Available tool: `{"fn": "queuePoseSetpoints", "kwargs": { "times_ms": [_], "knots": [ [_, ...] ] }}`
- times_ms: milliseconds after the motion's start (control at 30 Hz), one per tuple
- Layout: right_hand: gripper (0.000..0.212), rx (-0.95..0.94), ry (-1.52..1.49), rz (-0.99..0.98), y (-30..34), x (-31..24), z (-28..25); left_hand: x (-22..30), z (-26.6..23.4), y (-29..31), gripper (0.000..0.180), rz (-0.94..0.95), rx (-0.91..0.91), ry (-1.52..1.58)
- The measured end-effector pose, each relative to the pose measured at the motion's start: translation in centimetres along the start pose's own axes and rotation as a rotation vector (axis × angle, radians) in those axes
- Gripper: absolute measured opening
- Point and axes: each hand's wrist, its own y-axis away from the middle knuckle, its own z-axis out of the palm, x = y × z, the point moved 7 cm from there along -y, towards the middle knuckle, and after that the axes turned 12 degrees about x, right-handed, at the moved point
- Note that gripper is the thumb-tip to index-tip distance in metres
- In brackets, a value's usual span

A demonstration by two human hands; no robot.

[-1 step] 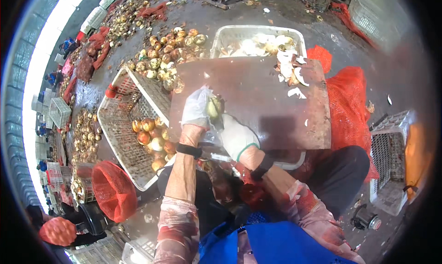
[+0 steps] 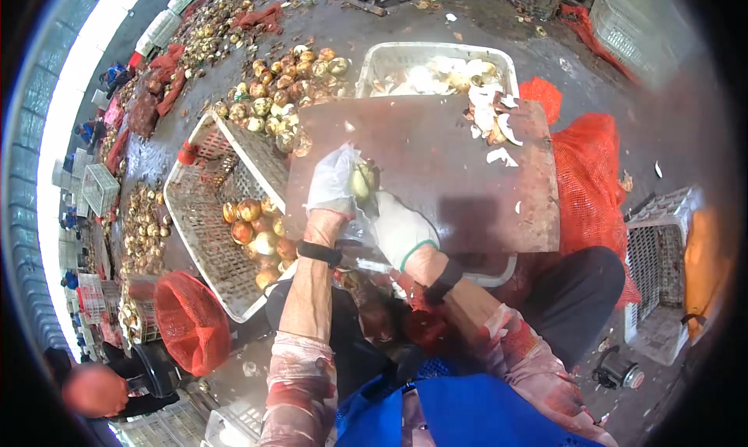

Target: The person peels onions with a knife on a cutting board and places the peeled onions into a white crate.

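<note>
Over a brown board (image 2: 421, 174), a greenish-yellow onion (image 2: 361, 183) sits between my two gloved hands. My left hand (image 2: 333, 180), in a thin whitish glove, is closed round the onion from the left. My right hand (image 2: 403, 230), in a white glove with a green cuff edge, comes up against its lower right side with the fingers drawn in. Those fingertips are hidden, and anything else in them cannot be made out. White peelings (image 2: 487, 116) lie on the board's far right corner.
A tilted white crate (image 2: 204, 188) at left holds brown onions (image 2: 265, 233). Loose onions (image 2: 292, 88) lie beyond it. Behind the board stands a white crate (image 2: 438, 49) with pale onions. Red mesh sacks (image 2: 588, 182) and a grey crate (image 2: 661, 287) are at right. A person (image 2: 95, 390) is at lower left.
</note>
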Motion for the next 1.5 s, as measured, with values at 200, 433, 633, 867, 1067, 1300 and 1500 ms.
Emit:
{"fn": "queuePoseSetpoints", "kwargs": {
  "times_ms": [200,433,633,867,1067,1300,1500],
  "knots": [
    [0.027,-0.147,0.144,0.118,-0.5,-1.0,-0.9,1.6,0.8,0.2,0.036,0.552,-0.148,-0.859],
    [0.045,-0.233,0.068,0.147,2.1,0.0,1.7,-4.8,-2.1,0.0,0.035,0.241,-0.128,-0.315],
    [0.042,-0.074,0.053,0.168,3.8,2.0,2.3,0.5,-0.4,4.0,0.033,0.168,-0.038,-0.343],
    [0.036,-0.141,-0.008,0.124,2.4,-1.4,2.1,-4.8,-3.9,-2.3,0.044,0.192,0.061,-0.155],
    [0.026,-0.112,0.11,0.074,2.1,1.7,3.7,-2.5,-1.0,0.6,0.026,-0.427,0.065,0.296],
    [0.03,-0.178,-0.309,0.179,4.3,3.7,0.6,-3.1,-5.1,2.1,0.034,0.351,-0.169,-0.719],
    [0.04,-0.181,-0.239,0.137,4.5,3.4,1.0,-3.8,-4.3,3.5,0.044,0.184,-0.25,-0.687]
  ]
}}
